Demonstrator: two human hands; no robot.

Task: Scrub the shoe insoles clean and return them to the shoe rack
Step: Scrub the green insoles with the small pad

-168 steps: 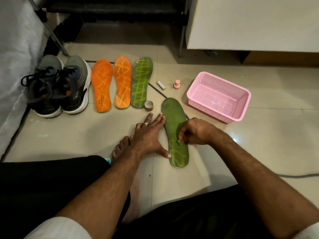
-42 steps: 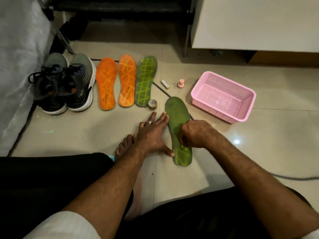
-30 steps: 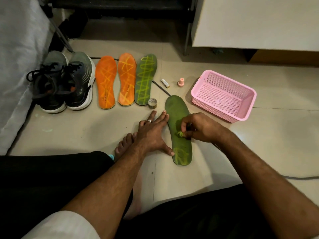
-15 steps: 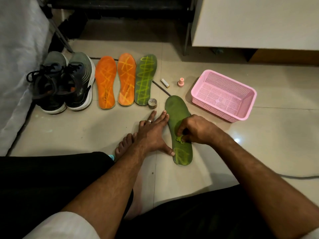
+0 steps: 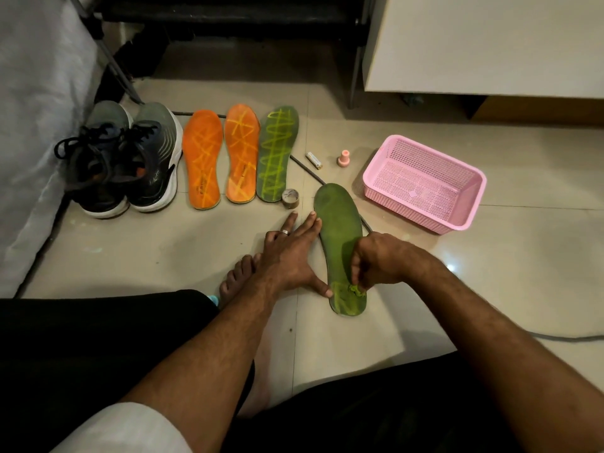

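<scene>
A green insole (image 5: 336,217) lies lengthwise on the floor tiles in front of me, with yellow marks only near its heel. My left hand (image 5: 287,256) lies flat on the floor, fingers straight, thumb against the insole's left edge. My right hand (image 5: 376,261) pinches a small yellow-green scrubbing piece (image 5: 356,290) against the heel end. Two orange insoles (image 5: 201,160) (image 5: 242,156) and another green insole (image 5: 276,152), all with yellow lines, lie side by side further back.
A pair of grey-black sneakers (image 5: 127,158) stands at the left by a grey cloth. A pink basket (image 5: 425,183), a pink cap (image 5: 343,158), a battery (image 5: 313,159) and a tape roll (image 5: 290,198) lie around. A white cabinet (image 5: 483,44) and a dark rack base (image 5: 228,14) sit behind.
My right hand has rubbed up and down the insole and now sits lower, at the heel marks. My left hand has stayed in place.
</scene>
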